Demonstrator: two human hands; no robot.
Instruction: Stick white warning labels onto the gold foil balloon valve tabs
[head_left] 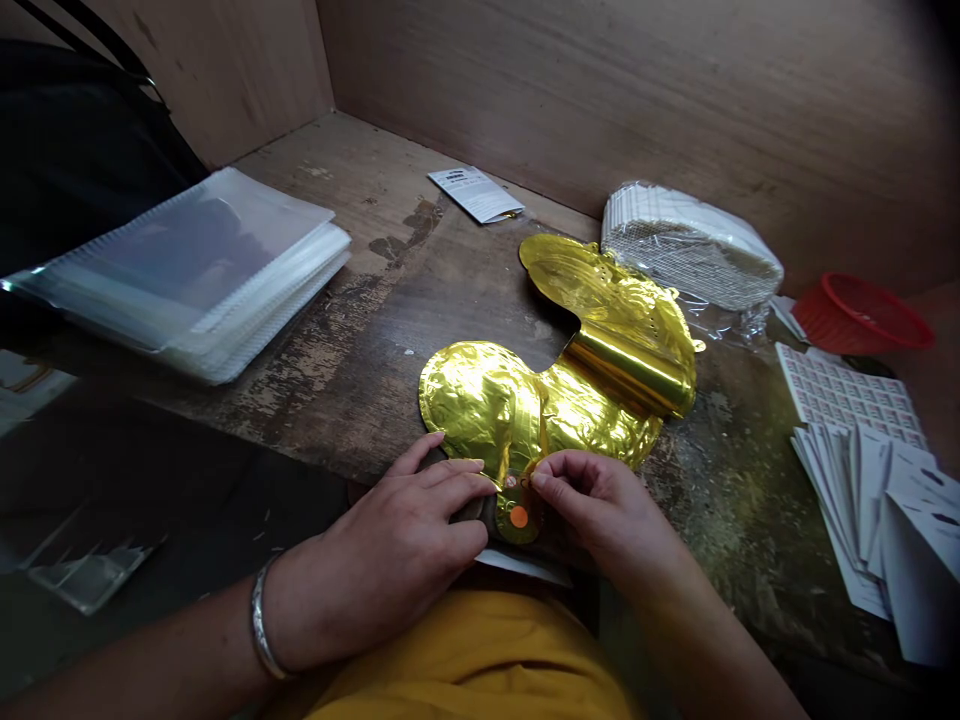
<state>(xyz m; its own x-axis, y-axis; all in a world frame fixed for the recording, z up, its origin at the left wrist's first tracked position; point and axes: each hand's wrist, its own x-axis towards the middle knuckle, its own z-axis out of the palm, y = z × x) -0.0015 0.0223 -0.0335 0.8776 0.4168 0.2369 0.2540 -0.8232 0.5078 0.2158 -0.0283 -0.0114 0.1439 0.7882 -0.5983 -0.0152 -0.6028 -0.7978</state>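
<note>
1. At the far left, a black bag sits against the plywood wall, out of the working area.
2. Beside it, on the worn wooden bench, lies a stack of clear plastic sleeves, apparently kept flat and within easy reach.
3. The left hand, with a silver bangle at the wrist, lies over the balloon's lower edge. Its fingers are extended and close together, seemingly pinning the foil down; I cannot tell whether they grip it.
4. The gold foil balloon lies flat on the bench at the person's front, its upper part folded back. A white paper card shows beneath its lower end, which bears an orange round sticker.
5. The right hand has curled fingers, pinching the foil just above the sticker, probably for fine control.
6. Toward the back, a white leaflet lies apart, and a white bundle in clear wrap stands just behind the balloon.
7. At the far right are a red plastic basket, its contents hidden, a printed label sheet and fanned white cards, spread for easy picking.
</note>
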